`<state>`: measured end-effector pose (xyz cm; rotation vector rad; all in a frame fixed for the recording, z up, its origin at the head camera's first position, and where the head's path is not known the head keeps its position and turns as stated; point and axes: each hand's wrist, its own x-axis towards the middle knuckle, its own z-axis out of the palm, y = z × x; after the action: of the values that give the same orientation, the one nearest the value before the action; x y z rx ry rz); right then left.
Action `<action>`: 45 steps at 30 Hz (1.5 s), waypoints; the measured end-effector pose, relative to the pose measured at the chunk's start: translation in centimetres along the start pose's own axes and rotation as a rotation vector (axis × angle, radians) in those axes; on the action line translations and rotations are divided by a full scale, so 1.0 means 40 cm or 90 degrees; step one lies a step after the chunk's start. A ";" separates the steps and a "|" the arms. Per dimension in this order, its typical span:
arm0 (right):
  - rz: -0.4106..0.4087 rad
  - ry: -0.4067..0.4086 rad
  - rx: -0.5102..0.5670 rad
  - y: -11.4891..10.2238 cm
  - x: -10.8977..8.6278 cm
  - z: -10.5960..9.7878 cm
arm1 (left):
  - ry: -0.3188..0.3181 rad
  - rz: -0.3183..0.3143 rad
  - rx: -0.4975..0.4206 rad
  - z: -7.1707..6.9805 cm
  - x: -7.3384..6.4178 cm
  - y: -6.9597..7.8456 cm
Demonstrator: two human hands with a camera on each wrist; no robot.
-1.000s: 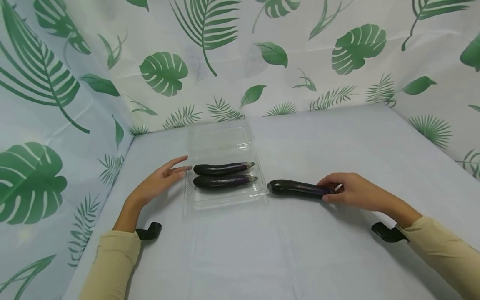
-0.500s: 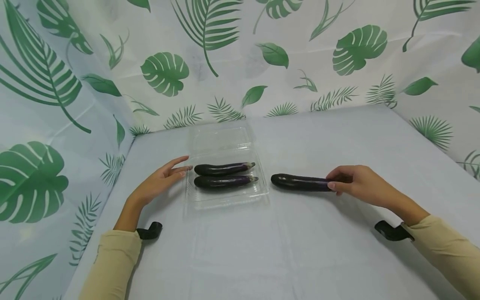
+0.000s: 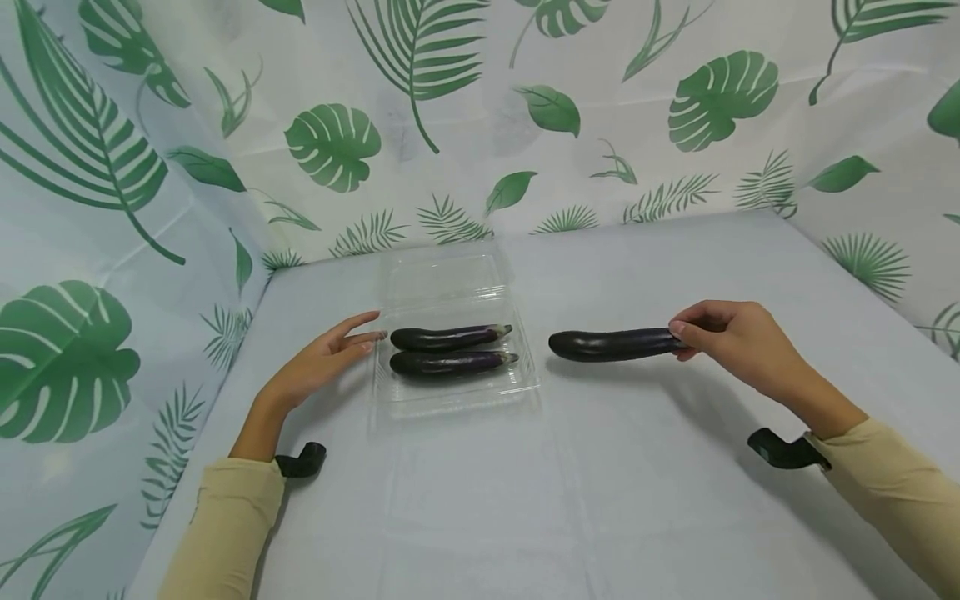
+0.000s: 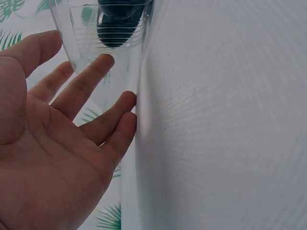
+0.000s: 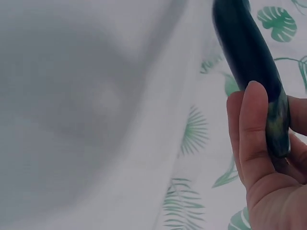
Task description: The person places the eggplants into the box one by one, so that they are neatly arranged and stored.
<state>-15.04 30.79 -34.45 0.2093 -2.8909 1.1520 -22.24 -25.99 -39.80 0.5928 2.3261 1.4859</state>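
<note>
Currently, three eggplants are counted: one in the grasp and two in the container. Item one, the held eggplant [image 3: 611, 345], is pinched at its stem end between the thumb and fingers of the right hand [image 3: 731, 342]. It is raised off the table [image 3: 480, 500], roughly level, its blunt end directed towards the left hand [image 3: 322, 367] and apart from the container.

The left hand has its fingers extended and spread, and it grips nothing. Its fingertips are at the near side wall of one clear plastic container [image 3: 442, 395]; whether they touch it cannot be told for certain.

This container lies between the two hands, closer to the left. Its one lid [image 3: 444, 275] is laid back, beyond the hands. Inside, a farther eggplant [image 3: 446, 337] and a nearer eggplant [image 3: 450, 363] lie side by side, both stems pointing to the right hand's side.

Two pale yellow sleeves are noted, a left sleeve [image 3: 225, 517] and a right sleeve [image 3: 892, 483], each with one black fitting at the wrist. Leaf-printed sheeting [image 3: 450, 125] stands beyond both hands.
</note>
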 end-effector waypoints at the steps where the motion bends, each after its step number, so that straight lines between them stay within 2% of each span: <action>1: 0.001 0.006 0.011 -0.004 0.002 -0.004 | 0.000 0.000 0.000 0.000 0.000 0.000; 7: -0.002 0.024 0.067 -0.041 0.023 -0.012 | 0.000 -0.001 -0.001 -0.002 -0.002 -0.001; 14: -0.019 0.022 0.114 -0.102 0.059 0.015 | 0.002 -0.004 -0.007 -0.004 -0.001 -0.001; 20: -0.074 -0.021 0.140 -0.155 0.089 0.061 | 0.000 -0.006 -0.014 -0.002 0.002 -0.002; 31: -0.100 -0.093 0.163 -0.243 0.127 0.160 | 0.003 -0.005 -0.007 -0.004 0.007 -0.006; 39: -0.139 -0.130 0.193 -0.274 0.154 0.240 | 0.004 -0.008 -0.007 -0.002 0.007 -0.003; 45: -0.160 -0.154 0.193 -0.293 0.157 0.281 | 0.007 -0.010 -0.006 -0.002 0.007 0.001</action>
<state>-19.38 13.94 -34.17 0.7430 -2.7506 1.6032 -22.51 -25.91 -39.73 0.5645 2.3255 1.4960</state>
